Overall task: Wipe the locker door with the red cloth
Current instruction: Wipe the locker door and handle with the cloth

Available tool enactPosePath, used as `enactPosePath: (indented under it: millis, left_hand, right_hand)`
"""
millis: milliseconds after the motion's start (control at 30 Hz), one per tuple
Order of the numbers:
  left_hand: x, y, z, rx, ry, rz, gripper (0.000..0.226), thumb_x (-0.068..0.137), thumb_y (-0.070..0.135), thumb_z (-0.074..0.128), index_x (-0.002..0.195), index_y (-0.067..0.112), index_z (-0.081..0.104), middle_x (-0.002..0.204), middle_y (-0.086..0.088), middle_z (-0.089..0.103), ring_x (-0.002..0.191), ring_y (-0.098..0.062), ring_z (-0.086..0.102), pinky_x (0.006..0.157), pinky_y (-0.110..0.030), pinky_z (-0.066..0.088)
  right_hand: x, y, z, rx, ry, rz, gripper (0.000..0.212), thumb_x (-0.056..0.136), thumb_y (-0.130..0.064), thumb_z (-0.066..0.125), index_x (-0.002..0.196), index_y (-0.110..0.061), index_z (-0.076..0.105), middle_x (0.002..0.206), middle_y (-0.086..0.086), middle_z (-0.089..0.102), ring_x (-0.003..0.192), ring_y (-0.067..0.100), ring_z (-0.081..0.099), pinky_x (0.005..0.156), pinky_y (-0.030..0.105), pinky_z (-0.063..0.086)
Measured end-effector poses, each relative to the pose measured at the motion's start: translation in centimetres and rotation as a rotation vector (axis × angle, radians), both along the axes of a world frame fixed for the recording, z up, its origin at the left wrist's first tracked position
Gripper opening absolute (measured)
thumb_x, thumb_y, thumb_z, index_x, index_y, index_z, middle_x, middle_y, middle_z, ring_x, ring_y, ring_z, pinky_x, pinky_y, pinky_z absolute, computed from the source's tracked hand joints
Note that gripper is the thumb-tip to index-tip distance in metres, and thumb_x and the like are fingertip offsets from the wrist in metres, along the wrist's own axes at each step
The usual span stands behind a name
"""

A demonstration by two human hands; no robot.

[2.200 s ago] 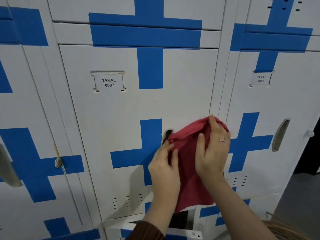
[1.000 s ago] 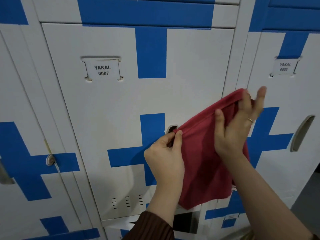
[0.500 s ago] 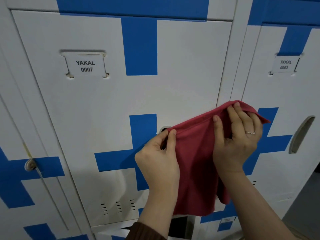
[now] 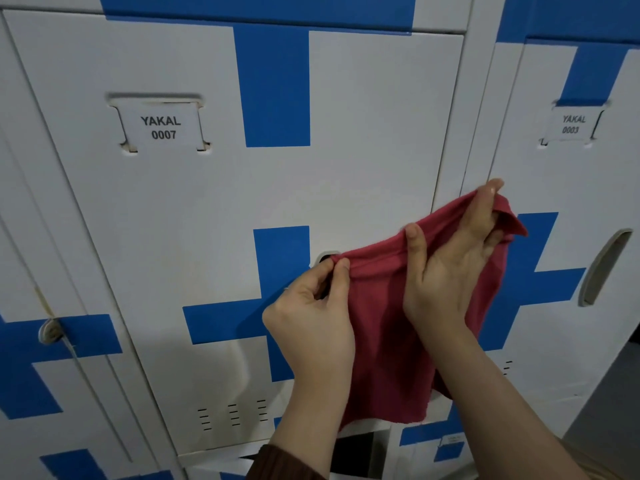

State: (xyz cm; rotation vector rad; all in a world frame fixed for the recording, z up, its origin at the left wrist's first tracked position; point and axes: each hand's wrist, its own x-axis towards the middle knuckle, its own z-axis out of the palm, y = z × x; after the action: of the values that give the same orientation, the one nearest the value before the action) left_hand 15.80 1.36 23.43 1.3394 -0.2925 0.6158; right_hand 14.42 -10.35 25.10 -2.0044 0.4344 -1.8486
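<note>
A: Left hand (image 4: 311, 317)?
B: Thumb and forefinger pinched on red cloth (image 4: 388, 341) corner — 9 o'clock edge.
A: Right hand (image 4: 446, 271)?
B: Fingers loosely curled, gripping the 2 o'clock corner — cloth hangs before the locker door (image 4: 207, 209).

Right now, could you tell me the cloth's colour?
Plain red, no pattern; the cloth shows in the head view.

Behind the red cloth (image 4: 388, 341) stretched between the left hand (image 4: 311, 313) and right hand (image 4: 446, 271), most of the locker door's (image 4: 363, 133) handle slot is covered; only a dark sliver shows above the left thumb. The label (image 4: 573, 123) up past the right hand is blurred, its digits hard to read. A small tag (image 4: 452, 439) under the right forearm is illegible.
</note>
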Motion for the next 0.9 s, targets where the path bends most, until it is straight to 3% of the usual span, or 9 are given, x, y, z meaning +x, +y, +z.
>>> enactPosePath:
  millis: [167,333,433,533,700,900]
  left_hand:
    - [0.1,0.1,-0.3,0.017,-0.044,0.006,0.018,0.076,0.021,0.075,0.090,0.011,0.075,0.077,0.008,0.071,0.071,-0.002,0.067,0.072,-0.015,0.051]
    - [0.1,0.4,-0.8,0.068,-0.051,0.026,0.016,0.075,0.019,0.076,0.088,0.010,0.075,0.074,0.006,0.071,0.067,0.002,0.065,0.067,-0.005,0.047]
    - [0.1,0.2,-0.1,0.057,-0.055,0.025,0.014,0.075,0.016,0.076,0.087,0.009,0.075,0.072,0.014,0.067,0.066,0.006,0.063,0.067,-0.001,0.043]
    - [0.2,0.1,0.2,0.050,-0.083,0.025,0.018,0.076,0.021,0.074,0.090,0.009,0.075,0.073,0.018,0.064,0.067,0.004,0.063,0.071,-0.007,0.047]
    - [-0.1,0.9,-1.1,0.185,-0.080,0.038,0.026,0.076,0.031,0.065,0.087,0.010,0.075,0.074,0.002,0.072,0.066,-0.007,0.066,0.068,-0.021,0.052]
    - [0.0,1.0,-0.2,0.227,-0.059,0.043,0.015,0.077,0.024,0.072,0.081,0.010,0.076,0.067,0.000,0.071,0.067,-0.006,0.063,0.064,-0.015,0.047]
  right_hand:
    - [-0.3,-0.3,0.2,-0.064,0.174,-0.095,0.075,0.091,-0.053,0.025,0.143,-0.007,-0.004,0.151,0.020,-0.004,0.134,0.010,-0.014,0.107,0.027,-0.020]
    - [-1.0,-0.6,-0.1,-0.131,0.310,-0.093,0.085,0.087,-0.063,0.024,0.142,-0.007,-0.010,0.150,0.017,-0.011,0.134,0.011,-0.020,0.107,0.032,-0.021]
    - [-1.3,-0.8,-0.4,-0.156,0.378,-0.112,0.088,0.085,-0.066,0.023,0.142,-0.008,-0.013,0.150,0.014,-0.015,0.134,0.011,-0.026,0.108,0.035,-0.020]
    - [-1.4,-1.0,-0.6,-0.170,0.399,-0.122,0.088,0.085,-0.067,0.023,0.142,-0.010,-0.015,0.149,0.007,-0.018,0.133,0.012,-0.030,0.109,0.036,-0.020]
    - [-1.4,-0.9,-0.6,-0.155,0.395,-0.114,0.088,0.086,-0.066,0.022,0.142,-0.009,-0.012,0.150,0.014,-0.014,0.134,0.012,-0.028,0.109,0.038,-0.019]
    - [-1.4,-0.8,-0.6,-0.153,0.398,-0.115,0.088,0.086,-0.066,0.023,0.142,-0.009,-0.013,0.150,0.012,-0.013,0.135,0.014,-0.024,0.109,0.040,-0.017]
